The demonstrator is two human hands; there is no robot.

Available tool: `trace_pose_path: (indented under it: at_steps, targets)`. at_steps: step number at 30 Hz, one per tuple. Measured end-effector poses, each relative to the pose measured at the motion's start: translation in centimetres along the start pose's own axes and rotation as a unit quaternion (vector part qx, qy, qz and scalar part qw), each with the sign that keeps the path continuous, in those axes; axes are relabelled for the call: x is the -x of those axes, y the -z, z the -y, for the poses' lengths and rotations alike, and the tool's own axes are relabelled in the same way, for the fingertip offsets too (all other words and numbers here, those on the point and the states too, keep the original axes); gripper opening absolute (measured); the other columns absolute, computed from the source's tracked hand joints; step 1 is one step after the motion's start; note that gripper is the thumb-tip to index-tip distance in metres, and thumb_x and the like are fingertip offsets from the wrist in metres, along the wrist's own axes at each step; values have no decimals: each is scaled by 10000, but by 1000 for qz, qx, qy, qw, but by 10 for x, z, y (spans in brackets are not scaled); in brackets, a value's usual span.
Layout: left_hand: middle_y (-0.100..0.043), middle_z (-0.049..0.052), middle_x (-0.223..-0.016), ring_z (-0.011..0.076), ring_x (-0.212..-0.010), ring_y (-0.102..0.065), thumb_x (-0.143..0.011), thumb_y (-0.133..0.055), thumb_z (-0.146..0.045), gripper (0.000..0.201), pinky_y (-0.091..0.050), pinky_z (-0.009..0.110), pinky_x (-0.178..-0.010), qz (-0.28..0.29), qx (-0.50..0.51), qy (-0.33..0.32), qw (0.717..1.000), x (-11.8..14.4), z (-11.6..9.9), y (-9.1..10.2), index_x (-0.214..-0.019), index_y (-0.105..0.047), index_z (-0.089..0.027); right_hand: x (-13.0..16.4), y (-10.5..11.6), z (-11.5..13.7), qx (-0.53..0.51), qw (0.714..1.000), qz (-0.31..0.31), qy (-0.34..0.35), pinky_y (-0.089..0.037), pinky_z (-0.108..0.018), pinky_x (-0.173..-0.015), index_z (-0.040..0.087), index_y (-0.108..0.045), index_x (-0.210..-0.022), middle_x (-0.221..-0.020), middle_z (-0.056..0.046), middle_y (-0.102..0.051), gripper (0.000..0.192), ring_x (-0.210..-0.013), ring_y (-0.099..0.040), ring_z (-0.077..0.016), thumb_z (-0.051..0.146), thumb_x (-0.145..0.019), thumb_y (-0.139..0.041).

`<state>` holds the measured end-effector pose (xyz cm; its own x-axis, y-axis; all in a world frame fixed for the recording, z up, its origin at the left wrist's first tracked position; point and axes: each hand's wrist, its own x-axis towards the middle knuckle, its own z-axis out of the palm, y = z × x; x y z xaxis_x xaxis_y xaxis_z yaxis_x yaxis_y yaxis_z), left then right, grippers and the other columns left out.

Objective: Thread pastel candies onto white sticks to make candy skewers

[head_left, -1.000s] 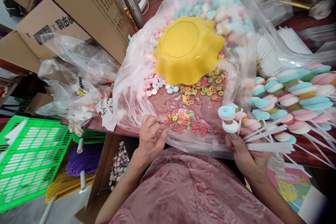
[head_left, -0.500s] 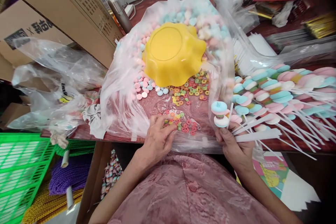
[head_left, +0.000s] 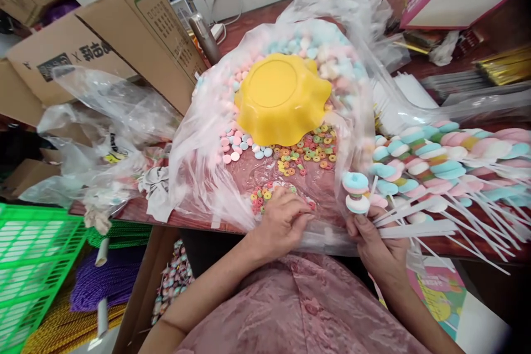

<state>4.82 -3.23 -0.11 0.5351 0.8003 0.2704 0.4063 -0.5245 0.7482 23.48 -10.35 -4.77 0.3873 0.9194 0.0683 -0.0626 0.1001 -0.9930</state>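
Observation:
My right hand (head_left: 379,238), at the table's front edge, is closed on a marshmallow skewer (head_left: 355,193). On its stick sit a blue ring-shaped piece on top, a small dark-coloured piece and a white piece below. White sticks (head_left: 415,229) also run out past its fingers to the right. Over a small heap of coloured candy rings (head_left: 261,196) lies my left hand (head_left: 284,221), its fingers bent and thumb close to the forefinger. What its fingertips hold, if anything, is hidden. Behind, an upturned yellow bowl (head_left: 282,97) stands among marshmallows (head_left: 307,38) in clear plastic.
More candy rings (head_left: 315,149) and round pink and blue pieces (head_left: 243,146) lie before the bowl. Finished-looking skewers (head_left: 440,160) are stacked at right, sticks toward me. Cardboard boxes (head_left: 136,38) and plastic bags (head_left: 108,105) stand left. A green basket (head_left: 37,271) is below left.
My left hand has moved right across the small heap of candy rings, uncovering its left side. My right hand keeps its hold on the skewer. The camera view has shifted slightly.

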Motion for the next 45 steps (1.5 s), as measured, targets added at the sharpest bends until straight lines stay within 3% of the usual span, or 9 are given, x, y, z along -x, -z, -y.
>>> trace_pose_path:
  at_steps: [3, 8, 13, 17, 22, 26, 32, 39, 45]
  targets:
    - [-693, 25, -738, 140, -678, -609, -859, -675, -233, 105, -501, 288, -658, -63, 137, 112, 982, 5, 5, 11, -775, -667, -170, 0, 0, 0, -50, 998, 5, -28, -301, -260, -493, 208, -627, -946, -624, 35, -485, 153, -548, -442, -114, 357, -916, -642]
    - [-648, 2, -671, 113, -597, -564, -841, -665, -259, 139, -460, 245, -582, -100, 168, 191, 962, 6, 21, 26, -743, -657, -161, 0, 0, 1, -77, 996, 2, -46, -305, -249, -469, 208, -627, -893, -605, 33, -473, 155, -537, -442, -113, 355, -891, -674]
    - [-660, 20, -731, 144, -691, -600, -823, -671, -203, 73, -476, 270, -647, -118, 47, 163, 978, -7, 40, 52, -764, -696, -168, -1, 0, 0, -78, 996, 2, -48, -300, -237, -450, 201, -645, -871, -583, 30, -474, 132, -518, -438, -104, 328, -888, -678]
    - [-641, 19, -721, 150, -706, -592, -797, -677, -143, 79, -459, 285, -682, -73, -44, 122, 989, -30, 53, 63, -726, -706, -162, -3, -2, 1, -76, 996, -4, -43, -320, -232, -446, 204, -658, -873, -594, 31, -482, 145, -515, -455, -102, 341, -867, -705]
    - [-624, 10, -674, 157, -695, -576, -772, -662, -98, 136, -443, 297, -706, -12, -109, 134, 985, -55, 63, 55, -655, -693, -160, -5, -5, 5, -83, 996, -7, -42, -320, -228, -438, 208, -659, -851, -565, 31, -488, 138, -498, -446, -103, 335, -856, -713]
    - [-626, 9, -669, 167, -714, -579, -781, -633, -85, 165, -439, 302, -716, 28, -133, 137, 981, -58, 68, 51, -646, -685, -165, -5, -4, 3, -88, 995, -11, -45, -322, -230, -441, 210, -649, -835, -560, 31, -489, 144, -501, -452, -107, 334, -850, -718]
    - [-644, 27, -725, 170, -765, -596, -810, -656, -114, 118, -453, 300, -758, 3, -119, 135, 984, -49, 68, 50, -747, -745, -160, -2, 0, -2, -76, 996, 10, -49, -326, -220, -452, 211, -672, -889, -597, 26, -494, 104, -540, -457, -104, 311, -876, -696]
    - [-646, 33, -758, 189, -800, -595, -826, -638, -129, 110, -468, 323, -801, 15, -132, 140, 981, -45, 71, 44, -794, -736, -169, -2, 2, -4, -70, 996, 27, -41, -316, -209, -468, 196, -681, -889, -588, 30, -469, 102, -547, -439, -90, 297, -897, -674]
    - [-651, 84, -894, 223, -853, -604, -854, -641, -186, 203, -491, 363, -822, 31, -149, 132, 979, -44, 73, 44, -1028, -734, -140, -1, 3, -10, -75, 996, 20, -37, -346, -221, -480, 210, -685, -950, -622, 21, -514, 89, -553, -459, -102, 272, -885, -682]
